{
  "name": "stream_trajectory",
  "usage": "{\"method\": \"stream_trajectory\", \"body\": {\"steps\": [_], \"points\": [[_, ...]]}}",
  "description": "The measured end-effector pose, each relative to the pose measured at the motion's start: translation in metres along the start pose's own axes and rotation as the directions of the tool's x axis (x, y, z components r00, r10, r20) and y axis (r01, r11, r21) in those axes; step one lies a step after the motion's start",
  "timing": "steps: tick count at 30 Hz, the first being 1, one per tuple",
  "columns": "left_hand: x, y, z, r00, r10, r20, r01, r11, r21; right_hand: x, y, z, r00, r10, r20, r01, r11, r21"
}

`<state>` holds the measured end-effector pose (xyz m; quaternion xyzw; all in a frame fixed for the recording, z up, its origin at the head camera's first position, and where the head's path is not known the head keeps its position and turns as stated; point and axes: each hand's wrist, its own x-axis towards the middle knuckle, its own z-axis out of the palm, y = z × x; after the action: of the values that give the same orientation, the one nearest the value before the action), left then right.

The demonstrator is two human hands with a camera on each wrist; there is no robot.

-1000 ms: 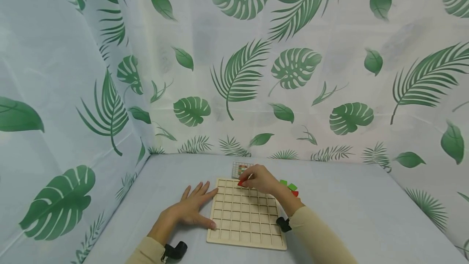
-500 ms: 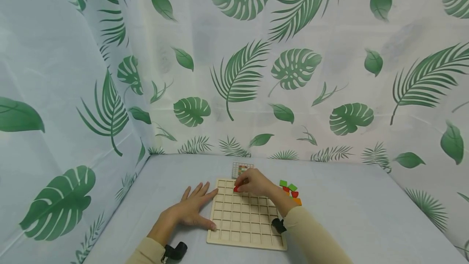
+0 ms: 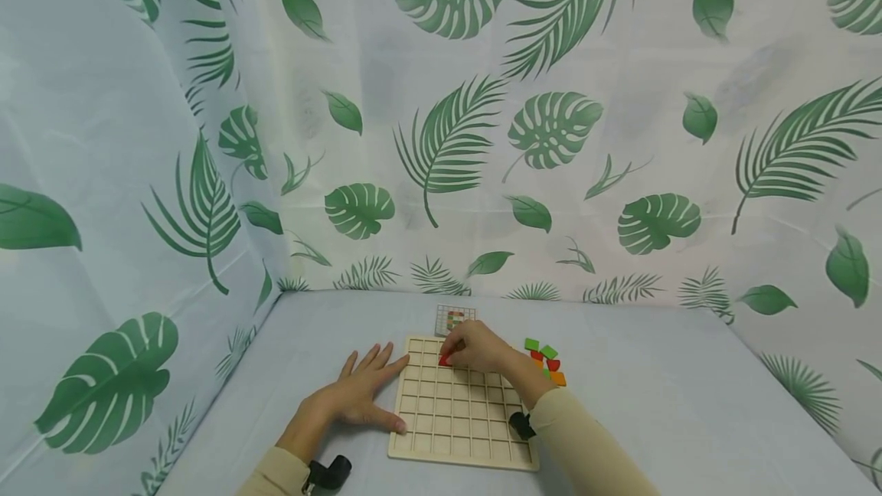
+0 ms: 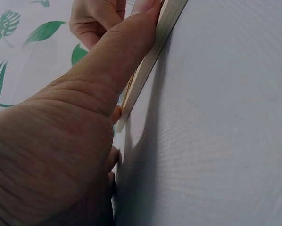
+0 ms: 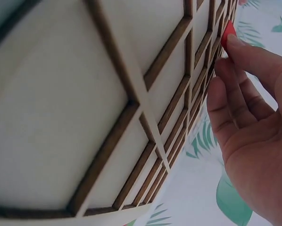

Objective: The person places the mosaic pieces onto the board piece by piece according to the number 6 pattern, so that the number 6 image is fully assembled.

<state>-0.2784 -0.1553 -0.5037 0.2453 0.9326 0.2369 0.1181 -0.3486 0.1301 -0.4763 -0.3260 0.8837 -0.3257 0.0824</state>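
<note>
A pale wooden grid board point(image 3: 458, 412) lies flat on the grey table. My left hand point(image 3: 372, 385) rests flat beside its left edge, fingers straight, with the thumb point(image 4: 131, 42) pressed along the board's side point(image 4: 153, 56). My right hand point(image 3: 455, 354) reaches over the board's far rows and pinches a small red tile point(image 3: 445, 360) down at a cell near the far edge. In the right wrist view the red tile point(image 5: 227, 34) shows at the fingertips point(image 5: 235, 44), against the board's grid point(image 5: 108, 94).
Several loose green, red and orange tiles point(image 3: 546, 362) lie just right of the board's far corner. A small pattern card point(image 3: 455, 318) lies beyond the board. Leaf-print curtains point(image 3: 448, 136) close in the table at the back and both sides.
My right hand has carried the red tile left and lower, down onto the board's far rows, uncovering more of the loose tiles. The left hand has not moved.
</note>
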Motion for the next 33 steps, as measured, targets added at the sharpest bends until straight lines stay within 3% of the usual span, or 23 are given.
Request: {"method": "stream_trajectory", "body": {"steps": [17, 23, 28, 33], "points": [[0.001, -0.001, 0.002, 1.000, -0.006, 0.003, 0.006, 1.000, 0.018, -0.002, 0.004, 0.004, 1.000, -0.007, 0.009, 0.008, 0.996, -0.089], [0.003, -0.001, 0.004, 1.000, -0.012, 0.005, 0.011, 1.000, 0.017, -0.014, 0.001, -0.008, 0.999, -0.033, -0.004, 0.033, 0.996, -0.087], [0.003, -0.002, 0.004, 1.000, 0.006, 0.000, -0.006, 1.000, 0.021, -0.036, 0.004, -0.030, 0.988, -0.100, -0.116, 0.093, 0.993, -0.069], [0.001, -0.001, 0.003, 1.000, 0.001, -0.002, -0.001, 1.000, 0.017, -0.061, 0.012, -0.048, 0.961, -0.065, -0.269, 0.052, 0.997, -0.056]]}}
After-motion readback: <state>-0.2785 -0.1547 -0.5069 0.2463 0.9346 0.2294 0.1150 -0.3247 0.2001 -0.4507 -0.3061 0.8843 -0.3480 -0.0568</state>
